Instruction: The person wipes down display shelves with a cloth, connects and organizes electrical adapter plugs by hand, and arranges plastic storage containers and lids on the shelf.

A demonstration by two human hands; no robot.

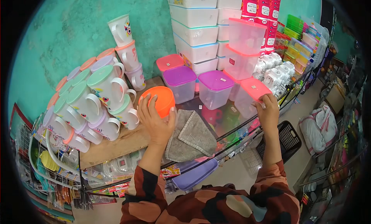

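My left hand (157,121) is wrapped over the near side of a round orange tub (164,98), its fingers across the rim. Part of the tub is hidden behind that hand. My right hand (268,112) grips the near right corner of a clear plastic container with a coral-pink lid (253,88). Beside it stands a clear container with a purple lid (216,81), and another purple-lidded container (179,77) is farther left. A folded grey cloth (191,137) lies between my hands, close to the left one.
White mugs with pastel lids (102,82) are stacked at left on a wooden board (112,148). Tall stacks of white boxes (195,34) and clear containers (245,38) rise behind. A black rail (235,131) runs along the shelf front. A black basket (288,139) is on the floor.
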